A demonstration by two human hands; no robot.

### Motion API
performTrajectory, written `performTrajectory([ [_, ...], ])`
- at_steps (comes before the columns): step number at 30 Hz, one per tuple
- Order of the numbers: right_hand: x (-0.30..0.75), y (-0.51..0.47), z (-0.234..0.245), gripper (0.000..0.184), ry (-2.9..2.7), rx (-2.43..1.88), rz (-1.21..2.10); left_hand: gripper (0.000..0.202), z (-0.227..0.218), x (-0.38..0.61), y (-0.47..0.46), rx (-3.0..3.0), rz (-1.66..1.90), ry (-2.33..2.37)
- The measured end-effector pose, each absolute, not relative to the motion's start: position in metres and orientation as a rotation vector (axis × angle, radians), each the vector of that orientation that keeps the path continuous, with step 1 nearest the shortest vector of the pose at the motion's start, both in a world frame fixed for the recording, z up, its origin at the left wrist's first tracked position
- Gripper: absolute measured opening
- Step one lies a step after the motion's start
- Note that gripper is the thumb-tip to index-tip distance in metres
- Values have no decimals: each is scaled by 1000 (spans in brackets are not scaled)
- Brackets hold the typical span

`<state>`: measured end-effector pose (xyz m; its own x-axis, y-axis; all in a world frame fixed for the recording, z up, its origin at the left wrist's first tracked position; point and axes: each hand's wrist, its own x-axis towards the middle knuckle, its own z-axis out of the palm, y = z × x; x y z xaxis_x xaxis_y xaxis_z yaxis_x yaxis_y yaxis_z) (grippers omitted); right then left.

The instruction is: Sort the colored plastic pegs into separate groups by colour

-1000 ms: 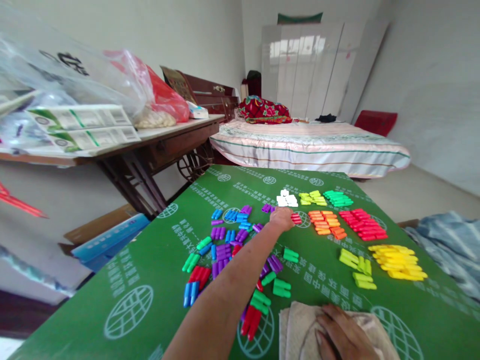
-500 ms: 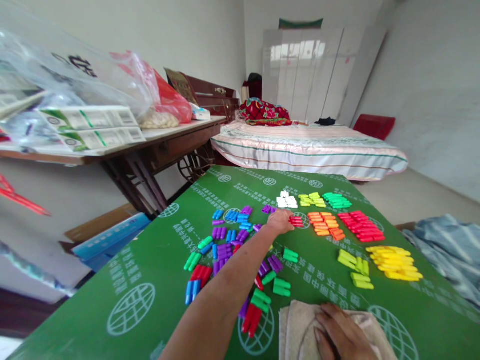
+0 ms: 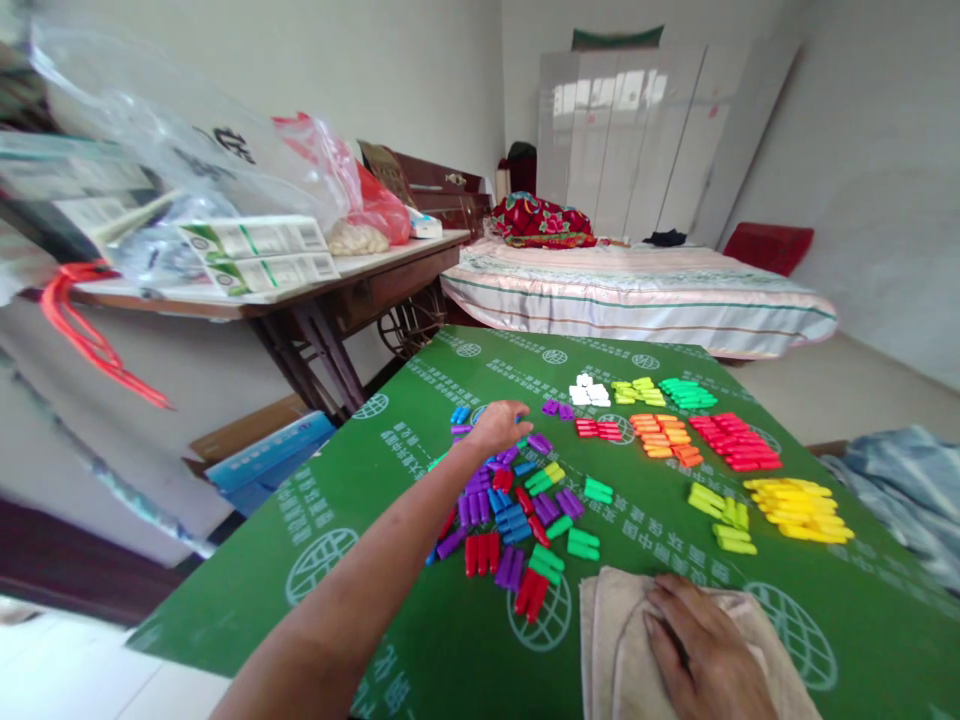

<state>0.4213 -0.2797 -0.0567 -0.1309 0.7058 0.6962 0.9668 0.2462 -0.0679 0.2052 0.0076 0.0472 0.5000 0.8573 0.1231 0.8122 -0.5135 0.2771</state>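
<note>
My left hand [image 3: 501, 426] reaches over the far edge of a mixed heap of small coloured plastic pieces, shaped like pen caps. Its fingers are slightly apart, with nothing visible in them. Below it lie purple pieces [image 3: 474, 508], blue pieces [image 3: 512, 523] and red pieces [image 3: 481, 554]; my forearm hides part of the heap. Just right of the hand are a small purple group [image 3: 557, 409] and a row of red pieces [image 3: 598, 429]. My right hand [image 3: 701, 640] rests on a folded beige cloth [image 3: 616, 640], fingers stretched out.
Single-colour groups stand on the green table [image 3: 450, 665]: white [image 3: 589, 391], orange [image 3: 664, 438], pink-red [image 3: 735, 441], yellow [image 3: 799, 510] and green [image 3: 687, 393]. A side table [image 3: 390, 262] with bags and boxes is at left; a bed [image 3: 637, 295] stands beyond.
My left hand has moved left, from beside the red row and small purple group to over the mixed heap. My right hand stays on the cloth. The view has shifted slightly left.
</note>
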Motion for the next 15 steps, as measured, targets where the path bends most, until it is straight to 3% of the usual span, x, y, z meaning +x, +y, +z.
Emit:
performTrajectory([
  [15, 422, -284, -57, 29, -1941, -1643, -347, 43, 15, 34, -39, 2156, 466, 2290],
])
